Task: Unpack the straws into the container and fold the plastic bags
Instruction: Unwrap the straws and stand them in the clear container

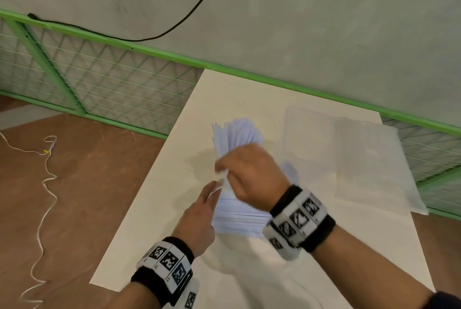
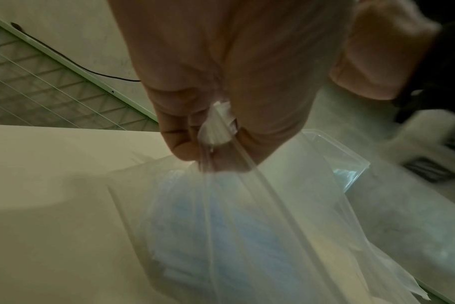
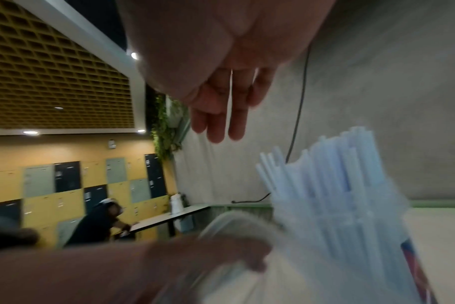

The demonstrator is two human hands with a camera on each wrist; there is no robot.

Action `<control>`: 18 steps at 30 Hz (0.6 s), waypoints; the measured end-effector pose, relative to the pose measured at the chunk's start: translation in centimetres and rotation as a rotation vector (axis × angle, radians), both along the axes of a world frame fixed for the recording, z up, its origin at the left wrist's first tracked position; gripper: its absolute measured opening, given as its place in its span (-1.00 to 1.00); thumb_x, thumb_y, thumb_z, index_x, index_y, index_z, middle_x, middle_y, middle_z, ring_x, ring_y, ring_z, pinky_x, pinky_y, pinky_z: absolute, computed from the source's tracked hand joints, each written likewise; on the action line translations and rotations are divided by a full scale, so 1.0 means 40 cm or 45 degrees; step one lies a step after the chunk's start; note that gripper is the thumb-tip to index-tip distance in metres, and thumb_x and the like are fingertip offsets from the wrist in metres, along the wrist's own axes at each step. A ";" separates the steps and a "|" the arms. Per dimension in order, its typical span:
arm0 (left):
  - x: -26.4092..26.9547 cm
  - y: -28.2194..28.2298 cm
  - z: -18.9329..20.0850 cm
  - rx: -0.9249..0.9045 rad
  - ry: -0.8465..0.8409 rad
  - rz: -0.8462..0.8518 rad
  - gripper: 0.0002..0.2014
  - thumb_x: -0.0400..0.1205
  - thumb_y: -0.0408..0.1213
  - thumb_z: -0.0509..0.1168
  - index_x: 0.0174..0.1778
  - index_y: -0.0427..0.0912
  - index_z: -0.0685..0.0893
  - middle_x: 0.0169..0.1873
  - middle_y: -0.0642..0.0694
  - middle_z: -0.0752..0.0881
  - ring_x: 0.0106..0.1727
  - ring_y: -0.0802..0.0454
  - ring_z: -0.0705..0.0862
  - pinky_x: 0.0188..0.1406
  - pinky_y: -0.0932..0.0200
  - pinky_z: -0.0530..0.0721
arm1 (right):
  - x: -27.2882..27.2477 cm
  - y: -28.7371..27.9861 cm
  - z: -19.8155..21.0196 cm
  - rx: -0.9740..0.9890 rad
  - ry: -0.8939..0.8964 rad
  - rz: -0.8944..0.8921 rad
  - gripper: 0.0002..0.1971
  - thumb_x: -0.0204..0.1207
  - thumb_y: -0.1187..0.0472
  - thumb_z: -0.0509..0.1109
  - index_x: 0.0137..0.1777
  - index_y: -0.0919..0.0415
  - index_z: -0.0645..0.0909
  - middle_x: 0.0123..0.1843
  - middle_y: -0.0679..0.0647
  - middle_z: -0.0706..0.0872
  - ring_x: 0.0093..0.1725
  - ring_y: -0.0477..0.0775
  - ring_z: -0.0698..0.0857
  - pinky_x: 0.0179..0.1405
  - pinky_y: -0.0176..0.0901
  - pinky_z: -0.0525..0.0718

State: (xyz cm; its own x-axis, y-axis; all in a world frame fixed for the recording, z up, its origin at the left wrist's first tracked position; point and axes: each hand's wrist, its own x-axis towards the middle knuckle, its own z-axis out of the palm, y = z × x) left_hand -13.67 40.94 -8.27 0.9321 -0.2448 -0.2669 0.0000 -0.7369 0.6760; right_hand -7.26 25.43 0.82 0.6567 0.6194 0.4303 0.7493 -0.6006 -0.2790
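Observation:
A clear plastic bag (image 1: 239,218) full of pale blue straws (image 1: 234,134) lies in the middle of the white table (image 1: 154,233), the straw tips fanning out of its far end. My left hand (image 1: 212,192) pinches the bag's edge, seen close in the left wrist view (image 2: 216,127) with the bag (image 2: 247,236) hanging below it. My right hand (image 1: 222,169) hovers over the straws (image 3: 338,185). Its fingers (image 3: 221,123) are straight and hold nothing I can see. A clear container (image 1: 309,134) stands behind, to the right.
A second bag (image 1: 374,166) of straws lies at the table's right side beside the container. A green mesh fence (image 1: 99,79) runs behind the table. A white cord (image 1: 47,184) trails over the brown floor on the left. A person (image 3: 96,222) leans at a distant table.

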 end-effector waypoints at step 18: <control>-0.023 -0.024 -0.015 -0.112 -0.080 -0.098 -0.05 0.38 -0.70 0.12 0.66 0.09 0.13 0.63 0.38 -0.03 0.50 0.22 0.40 0.17 0.42 0.48 | -0.216 -0.056 -0.403 -0.804 0.471 -0.419 -0.65 0.03 0.17 0.67 -0.14 0.10 0.75 -0.21 0.01 0.72 -0.28 0.08 0.69 -0.34 -0.15 0.68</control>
